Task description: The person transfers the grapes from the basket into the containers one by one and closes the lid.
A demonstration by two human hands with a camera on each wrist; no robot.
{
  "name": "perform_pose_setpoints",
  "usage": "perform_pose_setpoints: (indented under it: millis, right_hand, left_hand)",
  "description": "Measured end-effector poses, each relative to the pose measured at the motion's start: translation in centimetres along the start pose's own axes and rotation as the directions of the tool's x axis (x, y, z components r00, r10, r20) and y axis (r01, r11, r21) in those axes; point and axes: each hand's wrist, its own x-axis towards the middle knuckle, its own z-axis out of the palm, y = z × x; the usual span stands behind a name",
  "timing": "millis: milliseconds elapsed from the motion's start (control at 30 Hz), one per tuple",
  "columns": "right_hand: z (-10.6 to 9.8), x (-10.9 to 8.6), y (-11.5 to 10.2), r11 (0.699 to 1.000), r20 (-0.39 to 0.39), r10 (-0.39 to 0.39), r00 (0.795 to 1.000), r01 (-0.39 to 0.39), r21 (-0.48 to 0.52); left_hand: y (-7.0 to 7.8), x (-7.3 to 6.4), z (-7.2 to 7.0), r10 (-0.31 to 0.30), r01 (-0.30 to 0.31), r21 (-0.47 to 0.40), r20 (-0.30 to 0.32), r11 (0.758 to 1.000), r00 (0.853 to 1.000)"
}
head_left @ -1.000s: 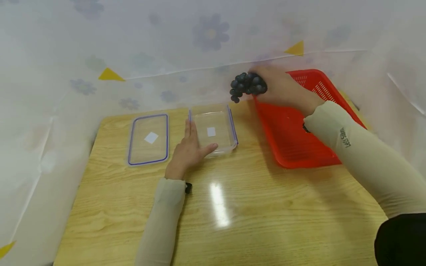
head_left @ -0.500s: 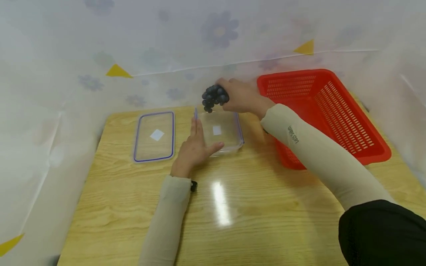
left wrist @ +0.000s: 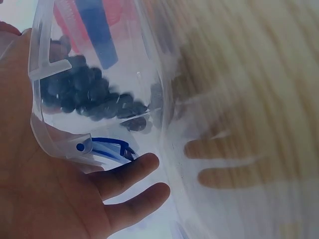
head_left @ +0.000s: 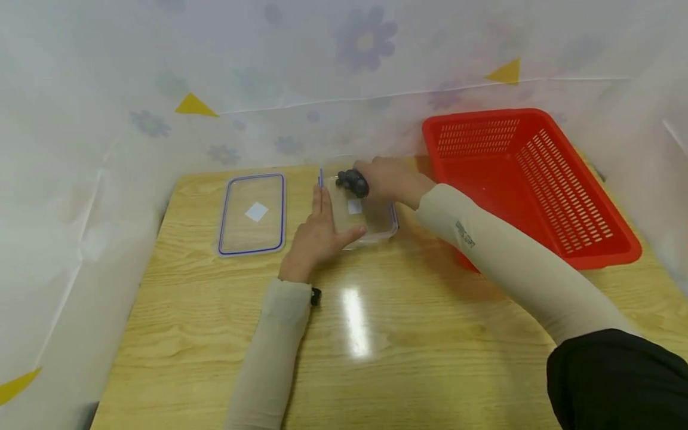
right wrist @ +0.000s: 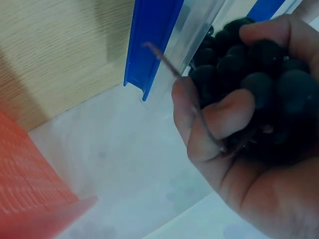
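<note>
A bunch of dark grapes (head_left: 353,183) is gripped in my right hand (head_left: 389,179), low over the clear plastic food container (head_left: 376,234). The right wrist view shows the fingers curled round the grapes (right wrist: 259,84), with a thin brown stem (right wrist: 192,99) sticking out. Through the container's wall in the left wrist view, the bunch (left wrist: 84,89) hangs inside. My left hand (head_left: 317,239) rests along the container's left side, fingers straight and thumb reaching across the near edge. A blue clip (right wrist: 152,45) hangs on the container's side.
Left of the container, a clear lid (head_left: 251,236) with a blue seal lies on the wooden table (head_left: 215,334). A red plastic basket (head_left: 602,263) stands at the right. Patterned white sheeting (head_left: 269,54) rises behind the table.
My right hand has carried the grapes left from beside the red basket and lowered them into the container. My left hand stays at the container's side.
</note>
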Motion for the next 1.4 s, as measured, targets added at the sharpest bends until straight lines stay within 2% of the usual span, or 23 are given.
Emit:
perform_pose_setpoints:
  millis: [100,333,600,800,967,1267,1400]
  right_hand:
    - [0.0,-0.3,-0.2,0.999,0.018,-0.028,0.999,0.028,-0.033]
    - [0.0,-0.5,-0.3,0.994,0.122,-0.107,0.987,0.108,-0.001]
    - [0.5,-0.2,-0.7,0.990,0.147,-0.125,0.981,0.134,-0.050]
    - [2.2,0.5,-1.4,0.985,0.127,-0.133,0.983,0.145,-0.093]
    - [3.6,1.1,-1.1,0.986,0.072,-0.090,0.993,0.099,-0.131]
    - [3.7,1.6,-1.1,0.986,0.022,-0.073,0.997,0.075,-0.151]
    - [3.6,1.8,-1.4,0.991,0.007,-0.053,0.999,0.054,-0.122]
  left_hand:
    - [0.0,0.0,0.0,-0.001,0.001,0.005,-0.001,1.000,1.000]
    - [0.1,-0.1,-0.1,0.005,-0.005,-0.005,-0.007,1.000,1.000]
    - [0.0,-0.2,-0.3,0.017,-0.017,-0.002,0.012,1.000,1.000]
    - [-0.1,-0.2,-0.4,0.031,-0.031,-0.010,0.014,0.999,0.999]
    - [-0.1,0.0,-0.2,0.035,-0.035,-0.019,-0.001,0.999,0.999]
    - [0.0,0.0,-0.2,0.026,-0.026,0.000,0.000,1.000,1.000]
    - [0.0,0.1,-0.2,0.018,-0.018,0.007,0.003,1.000,1.000]
